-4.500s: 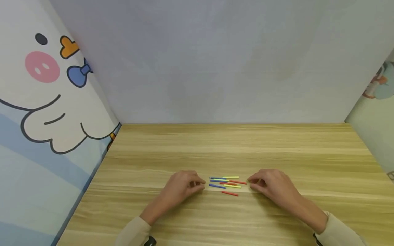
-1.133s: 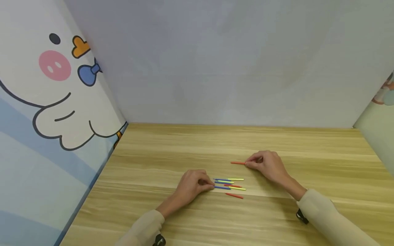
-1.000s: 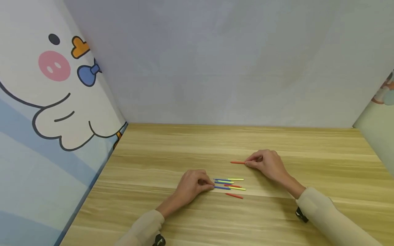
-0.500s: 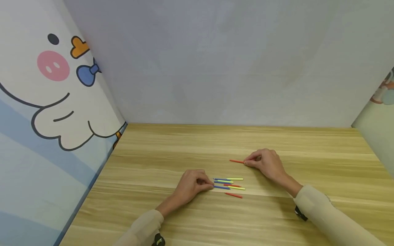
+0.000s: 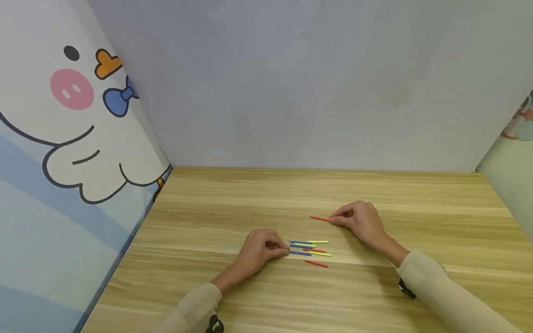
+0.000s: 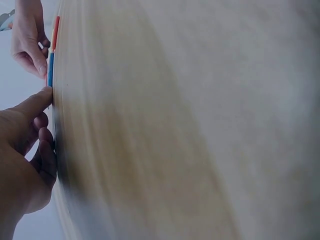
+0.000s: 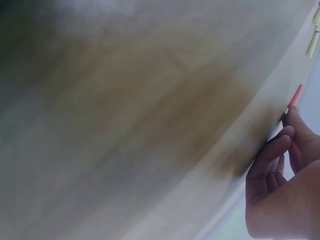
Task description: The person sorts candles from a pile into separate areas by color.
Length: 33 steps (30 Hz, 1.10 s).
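Note:
Several small pointed sticks in red, blue and yellow lie in a loose group on the wooden table. My right hand [image 5: 364, 224] pinches the right end of a red stick [image 5: 319, 218] between thumb and index finger, behind the group. This red stick [image 7: 296, 95] points away from the fingertips in the right wrist view. My left hand [image 5: 260, 249] has its thumb and index fingertips at the left end of a blue stick [image 5: 300, 253]; in the left wrist view a fingertip covers the near end of the blue stick [image 6: 51, 70].
A separate red stick [image 5: 316, 263] lies in front of the group. Yellow sticks [image 5: 320, 254] lie at its right side. Behind the wooden table [image 5: 250, 189] stands a plain grey wall [image 5: 291, 92]; a cartoon-printed panel [image 5: 104, 152] borders the left side.
The right hand has taken a red stick from the group's right end to a place behind it, and is almost still now. The left hand has come up to the blue stick's end.

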Each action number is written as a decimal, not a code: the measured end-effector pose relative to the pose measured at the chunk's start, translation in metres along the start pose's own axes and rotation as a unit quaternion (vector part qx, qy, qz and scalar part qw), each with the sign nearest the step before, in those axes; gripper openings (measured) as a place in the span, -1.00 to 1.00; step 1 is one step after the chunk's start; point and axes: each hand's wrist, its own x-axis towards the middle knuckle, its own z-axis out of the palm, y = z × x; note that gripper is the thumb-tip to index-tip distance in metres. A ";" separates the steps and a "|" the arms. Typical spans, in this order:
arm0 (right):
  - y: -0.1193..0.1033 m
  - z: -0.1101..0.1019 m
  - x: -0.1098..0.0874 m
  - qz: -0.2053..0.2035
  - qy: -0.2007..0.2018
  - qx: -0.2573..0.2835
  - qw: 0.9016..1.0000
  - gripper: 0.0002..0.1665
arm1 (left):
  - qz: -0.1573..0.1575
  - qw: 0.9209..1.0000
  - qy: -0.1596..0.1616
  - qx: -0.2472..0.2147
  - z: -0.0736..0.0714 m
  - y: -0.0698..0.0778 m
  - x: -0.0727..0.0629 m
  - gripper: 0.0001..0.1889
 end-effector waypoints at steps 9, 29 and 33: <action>-0.007 -0.005 -0.008 0.015 -0.015 0.028 0.999 -0.90 | 0.010 1.000 0.001 -0.018 0.001 -0.002 -0.001 -0.95; -0.015 -0.004 -0.058 0.006 -0.034 0.059 0.998 -0.91 | 0.011 1.000 0.004 -0.019 0.003 -0.004 0.001 -0.96; -0.016 -0.005 -0.062 -0.001 -0.022 0.056 0.998 -0.92 | 0.010 1.000 0.004 -0.019 0.004 -0.003 0.001 -0.95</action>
